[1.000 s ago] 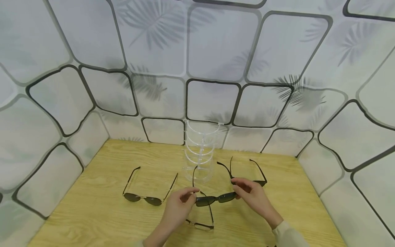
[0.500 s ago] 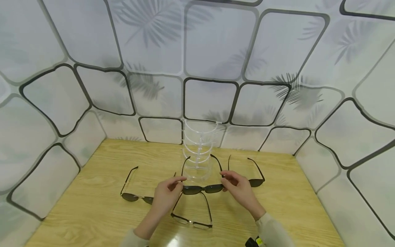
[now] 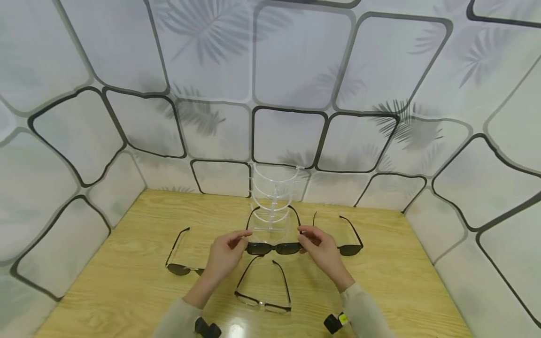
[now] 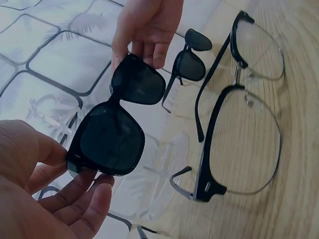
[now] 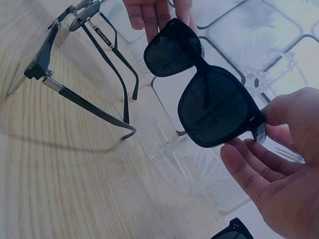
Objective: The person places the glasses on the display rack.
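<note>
Black sunglasses with dark lenses are held up in front of a clear display stand, their temples pointing toward it. My left hand pinches them at the left hinge. At the right hinge, my right hand pinches the frame between thumb and fingers. In the left wrist view the sunglasses hang between both hands, lenses facing the camera. The stand has several curved tiers; whether the temples touch it cannot be told.
Clear half-rim eyeglasses lie on the wooden table nearer the person. Aviator sunglasses lie at left, partly behind the left hand. Another dark pair of sunglasses lies at right. Patterned cloth walls enclose the table.
Both hands have carried the black sunglasses left and then farther from the person, toward the stand. The temples now overlap the stand's lower tiers in the head view.
</note>
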`<state>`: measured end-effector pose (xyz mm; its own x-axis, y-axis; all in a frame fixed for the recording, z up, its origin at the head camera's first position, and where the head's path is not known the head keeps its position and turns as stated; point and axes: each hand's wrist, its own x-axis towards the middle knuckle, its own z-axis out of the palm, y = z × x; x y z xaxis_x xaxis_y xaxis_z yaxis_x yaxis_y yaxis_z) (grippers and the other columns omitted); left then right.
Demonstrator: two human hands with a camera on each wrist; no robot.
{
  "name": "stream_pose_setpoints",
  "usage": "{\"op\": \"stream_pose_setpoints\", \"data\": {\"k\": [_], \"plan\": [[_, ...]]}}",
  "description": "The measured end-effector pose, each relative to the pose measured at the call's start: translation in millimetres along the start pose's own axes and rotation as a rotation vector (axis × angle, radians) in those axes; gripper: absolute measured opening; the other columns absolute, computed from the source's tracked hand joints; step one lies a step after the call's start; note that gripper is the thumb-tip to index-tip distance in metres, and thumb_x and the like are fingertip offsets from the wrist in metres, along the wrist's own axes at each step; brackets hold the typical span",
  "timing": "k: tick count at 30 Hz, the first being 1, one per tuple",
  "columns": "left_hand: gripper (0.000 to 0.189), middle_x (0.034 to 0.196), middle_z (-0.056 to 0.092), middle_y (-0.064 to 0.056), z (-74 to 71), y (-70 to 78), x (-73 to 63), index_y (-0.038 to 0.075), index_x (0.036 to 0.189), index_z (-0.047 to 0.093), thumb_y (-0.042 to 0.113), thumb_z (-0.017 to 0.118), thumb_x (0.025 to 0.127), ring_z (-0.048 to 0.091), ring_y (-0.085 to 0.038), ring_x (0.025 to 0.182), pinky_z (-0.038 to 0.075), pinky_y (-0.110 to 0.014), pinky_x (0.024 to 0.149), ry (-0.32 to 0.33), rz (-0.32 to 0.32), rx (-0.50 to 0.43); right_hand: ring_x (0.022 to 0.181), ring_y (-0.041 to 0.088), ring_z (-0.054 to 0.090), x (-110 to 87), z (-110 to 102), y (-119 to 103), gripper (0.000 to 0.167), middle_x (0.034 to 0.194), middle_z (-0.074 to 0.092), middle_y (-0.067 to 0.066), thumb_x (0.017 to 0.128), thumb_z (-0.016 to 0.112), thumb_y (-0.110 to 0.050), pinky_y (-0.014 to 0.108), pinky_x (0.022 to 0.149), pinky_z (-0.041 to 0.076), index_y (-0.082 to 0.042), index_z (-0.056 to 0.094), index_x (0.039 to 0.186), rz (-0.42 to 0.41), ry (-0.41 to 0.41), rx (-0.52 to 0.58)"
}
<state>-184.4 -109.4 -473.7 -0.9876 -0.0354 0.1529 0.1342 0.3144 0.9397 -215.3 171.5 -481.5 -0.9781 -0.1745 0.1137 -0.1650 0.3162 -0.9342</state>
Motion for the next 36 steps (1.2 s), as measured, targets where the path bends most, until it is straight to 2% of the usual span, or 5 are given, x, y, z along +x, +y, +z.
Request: {"op": "stream_pose_setpoints", "data": {"k": [6,18,24,33,36], "plan": [[0.023,0.097,0.079,-0.014,0.6,-5.5,10.0,0.007,0.121,0.08,0.006,0.068,0.101,0.051,-0.006,0.062,0.04,-0.021,0.054,0.012,0.014,0.029,0.08,0.024,0.076,9.2,4.3,3.7,0.032,0.116,0.071,0.026,0.104,0.068,-0.017,0.046,0.081,0.064,-0.008,0.069,0.135,-0.002,0.007,0.008],[0.028,0.089,0.077,-0.02,0.1,-4.4,31.3,0.007,0.127,0.077,0.009,0.065,0.102,0.03,-0.002,0.043,0.031,-0.021,0.046,0.041,0.0,0.069,0.078,0.023,0.073,30.5,14.7,9.0,0.03,0.113,0.07,0.027,0.104,0.066,-0.008,0.047,0.077,0.064,0.0,0.069,0.133,-0.014,0.06,0.069],[0.029,0.089,0.076,-0.02,2.2,-3.3,38.5,0.006,0.126,0.078,0.008,0.063,0.102,0.032,-0.005,0.045,0.03,-0.02,0.045,0.069,-0.027,0.06,0.076,0.018,0.07,38.7,16.5,6.7,0.028,0.111,0.07,0.03,0.103,0.067,-0.004,0.047,0.076,0.064,0.001,0.071,0.13,-0.006,0.084,0.091],[0.03,0.116,0.078,-0.02,6.1,-2.9,43.8,0.006,0.126,0.078,0.01,0.062,0.101,0.034,-0.006,0.047,0.032,-0.019,0.046,0.084,-0.037,0.073,0.074,0.016,0.07,47.7,13.8,9.7,0.029,0.111,0.069,0.03,0.102,0.066,-0.001,0.039,0.072,0.065,0.004,0.07,0.13,0.004,0.091,0.112],[0.03,0.112,0.079,-0.02,6.7,-3.9,45.6,0.006,0.127,0.077,0.009,0.062,0.102,0.034,-0.005,0.047,0.032,-0.02,0.046,0.075,-0.031,0.081,0.074,0.015,0.069,49.8,12.2,10.6,0.031,0.113,0.068,0.032,0.103,0.064,-0.001,0.04,0.073,0.065,0.006,0.068,0.133,0.012,0.08,0.111]]}}
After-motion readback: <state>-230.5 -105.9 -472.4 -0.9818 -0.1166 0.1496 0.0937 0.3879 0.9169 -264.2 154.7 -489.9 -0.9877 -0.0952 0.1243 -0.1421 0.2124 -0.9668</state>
